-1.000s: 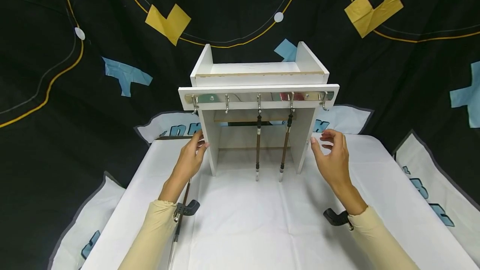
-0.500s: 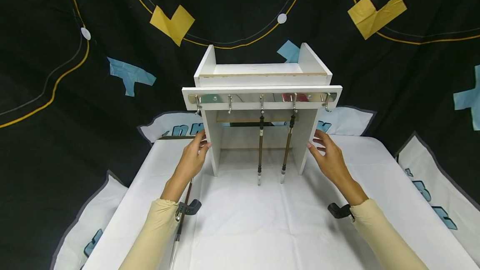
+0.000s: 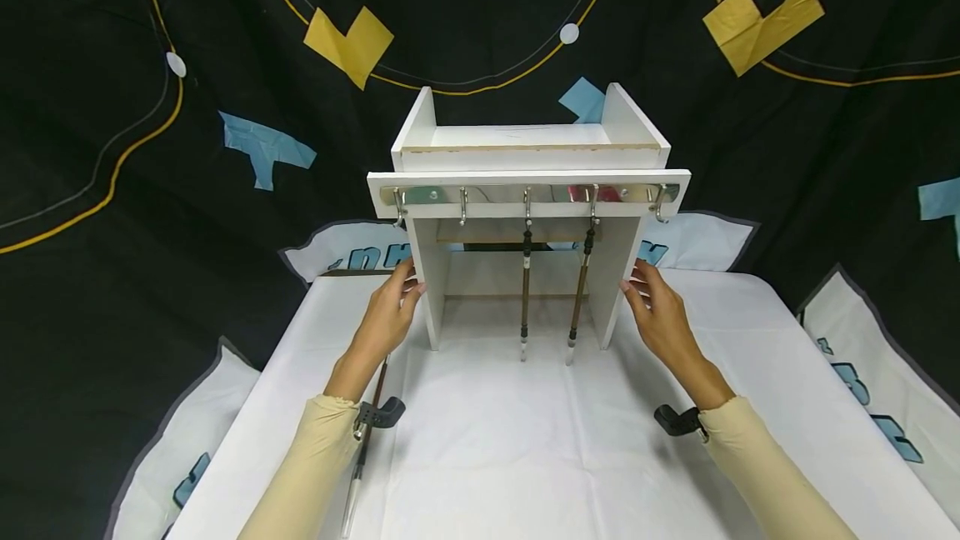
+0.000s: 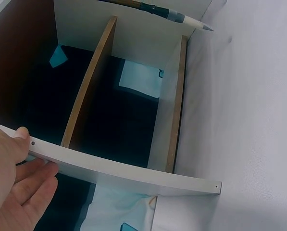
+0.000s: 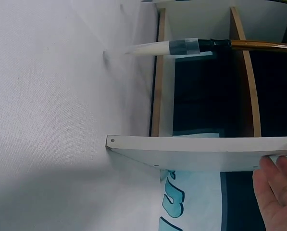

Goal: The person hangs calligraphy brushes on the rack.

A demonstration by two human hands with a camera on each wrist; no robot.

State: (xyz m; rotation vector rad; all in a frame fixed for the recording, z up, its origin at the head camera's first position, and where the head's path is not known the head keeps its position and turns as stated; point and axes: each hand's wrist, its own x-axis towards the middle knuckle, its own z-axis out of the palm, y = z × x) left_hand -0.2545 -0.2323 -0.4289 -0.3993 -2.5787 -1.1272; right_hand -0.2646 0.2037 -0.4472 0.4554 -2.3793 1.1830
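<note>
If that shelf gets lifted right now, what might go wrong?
The two brushes hanging from the hooks might swing or slip off. The left sleeve could bump the stick lying beside it on the table. If the left hand and right hand, holding the shelf's sides, lift unevenly, it may tilt.

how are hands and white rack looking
Left hand, right hand holding sides of white rack. Two brushes hanging from hooks. Third brush near left sleeve, not blocking.

Wide gap left of two hanging brushes [image 3: 526, 282], narrower between them, rack sides [image 3: 609, 273] flanking
</note>
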